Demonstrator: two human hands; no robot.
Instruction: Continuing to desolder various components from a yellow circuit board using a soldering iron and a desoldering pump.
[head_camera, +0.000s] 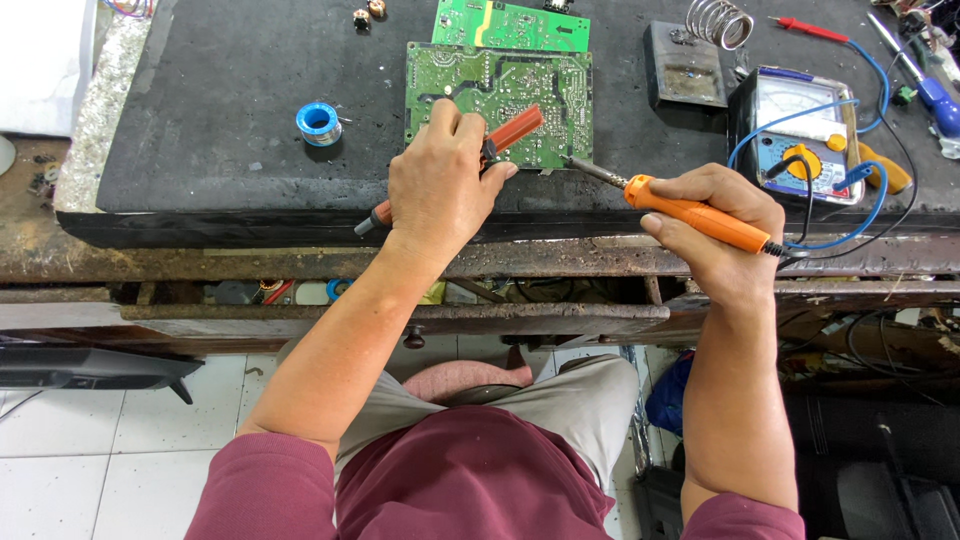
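1. The left hand (437, 185) has its grip closed around a red desoldering pump (480, 150), angled over the green circuit board (498, 100) lying flat on the dark worktop (220, 150).
2. The right hand (715, 225) grips an orange soldering iron (690, 213), tip at the board's near edge.
3. A blue solder spool (319, 122) sits left of the board; a multimeter (800, 135) lies right.
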